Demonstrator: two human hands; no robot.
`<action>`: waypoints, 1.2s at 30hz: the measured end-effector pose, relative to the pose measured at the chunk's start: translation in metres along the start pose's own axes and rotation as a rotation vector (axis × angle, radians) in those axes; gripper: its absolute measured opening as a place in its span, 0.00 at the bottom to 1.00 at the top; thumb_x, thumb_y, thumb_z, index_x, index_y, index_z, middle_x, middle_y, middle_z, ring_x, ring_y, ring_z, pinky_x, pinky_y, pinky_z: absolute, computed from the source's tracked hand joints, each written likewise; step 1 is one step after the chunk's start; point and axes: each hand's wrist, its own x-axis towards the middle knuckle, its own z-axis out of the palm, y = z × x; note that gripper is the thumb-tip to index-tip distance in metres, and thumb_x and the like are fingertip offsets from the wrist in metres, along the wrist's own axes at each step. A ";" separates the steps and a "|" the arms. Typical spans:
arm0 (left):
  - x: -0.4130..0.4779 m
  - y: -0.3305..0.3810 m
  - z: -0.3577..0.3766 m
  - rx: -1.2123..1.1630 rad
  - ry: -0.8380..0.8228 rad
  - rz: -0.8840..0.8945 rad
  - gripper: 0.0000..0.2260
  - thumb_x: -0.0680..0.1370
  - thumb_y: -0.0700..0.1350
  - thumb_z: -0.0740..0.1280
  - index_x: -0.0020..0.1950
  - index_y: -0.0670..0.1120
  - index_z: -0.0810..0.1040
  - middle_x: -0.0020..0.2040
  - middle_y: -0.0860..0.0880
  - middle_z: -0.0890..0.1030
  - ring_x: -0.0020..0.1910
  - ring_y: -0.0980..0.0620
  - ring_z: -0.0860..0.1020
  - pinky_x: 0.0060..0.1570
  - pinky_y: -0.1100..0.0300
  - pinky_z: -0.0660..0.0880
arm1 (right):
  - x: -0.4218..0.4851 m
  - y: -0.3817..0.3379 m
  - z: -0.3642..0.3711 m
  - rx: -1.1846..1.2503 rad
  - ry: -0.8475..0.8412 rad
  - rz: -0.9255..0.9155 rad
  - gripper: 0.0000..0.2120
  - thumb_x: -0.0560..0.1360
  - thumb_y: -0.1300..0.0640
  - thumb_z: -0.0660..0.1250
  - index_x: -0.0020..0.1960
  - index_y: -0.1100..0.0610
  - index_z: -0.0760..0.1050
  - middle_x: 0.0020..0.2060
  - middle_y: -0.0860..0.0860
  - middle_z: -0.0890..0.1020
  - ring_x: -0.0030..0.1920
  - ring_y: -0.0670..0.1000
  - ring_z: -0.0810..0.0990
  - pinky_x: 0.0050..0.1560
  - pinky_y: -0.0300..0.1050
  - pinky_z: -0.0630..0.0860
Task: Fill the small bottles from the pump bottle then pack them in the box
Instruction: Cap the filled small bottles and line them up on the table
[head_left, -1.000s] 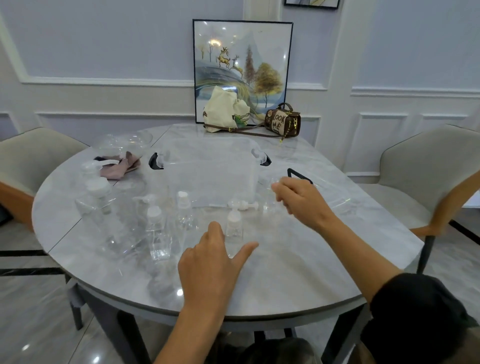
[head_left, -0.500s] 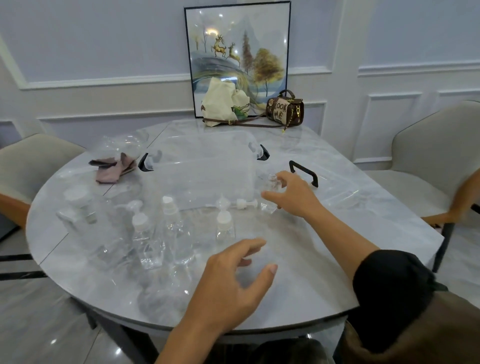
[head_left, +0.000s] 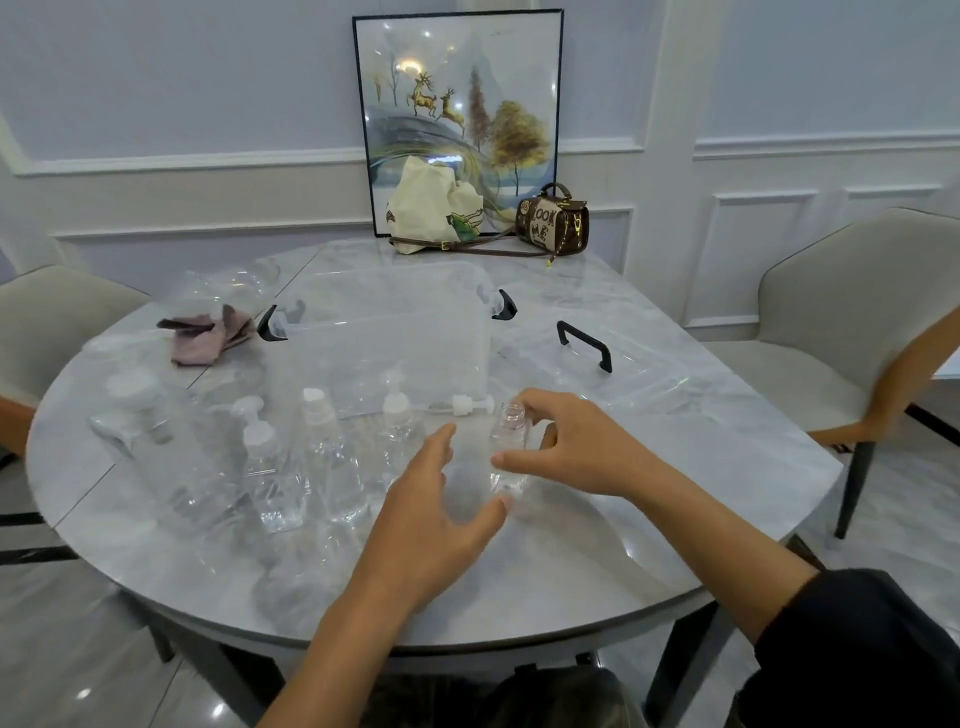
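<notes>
A round, grey marble-patterned worktop (head_left: 649, 519) stands on dark legs over a glossy grey tiled floor (head_left: 78, 649). At its far edge a black-framed picture of golden deer and autumn trees (head_left: 457, 93) leans on the pale blue panelled wall (head_left: 182, 78). A crumpled cream canvas bag (head_left: 431, 208) sits in front of the picture. Just beside the bag, to its right, is a small brown patterned handbag (head_left: 553, 221), its strap trailing under the bag. A dusty-pink crumpled cloth (head_left: 202, 340) lies on the worktop's far left. A beige upholstered chair with an orange back stands at the left (head_left: 52, 322), and another at the right (head_left: 857, 312).
</notes>
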 end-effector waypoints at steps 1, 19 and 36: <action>-0.001 0.000 0.001 0.003 0.002 0.008 0.42 0.73 0.60 0.77 0.82 0.58 0.61 0.77 0.57 0.70 0.73 0.56 0.72 0.70 0.58 0.72 | -0.002 -0.003 0.001 0.000 -0.019 -0.012 0.18 0.70 0.39 0.80 0.53 0.46 0.79 0.52 0.43 0.83 0.32 0.40 0.78 0.41 0.38 0.71; 0.008 -0.014 0.017 0.050 0.098 0.154 0.22 0.79 0.52 0.74 0.72 0.55 0.74 0.61 0.62 0.81 0.63 0.66 0.77 0.63 0.60 0.76 | 0.089 0.023 0.010 -0.409 -0.059 -0.011 0.15 0.80 0.52 0.72 0.67 0.47 0.78 0.52 0.49 0.76 0.48 0.49 0.75 0.52 0.47 0.74; 0.025 -0.005 0.027 0.077 -0.019 0.139 0.36 0.78 0.57 0.74 0.82 0.57 0.60 0.75 0.57 0.72 0.74 0.55 0.69 0.71 0.54 0.69 | 0.041 0.011 -0.054 0.072 0.257 -0.072 0.07 0.79 0.65 0.64 0.42 0.61 0.74 0.34 0.50 0.81 0.28 0.43 0.69 0.35 0.41 0.66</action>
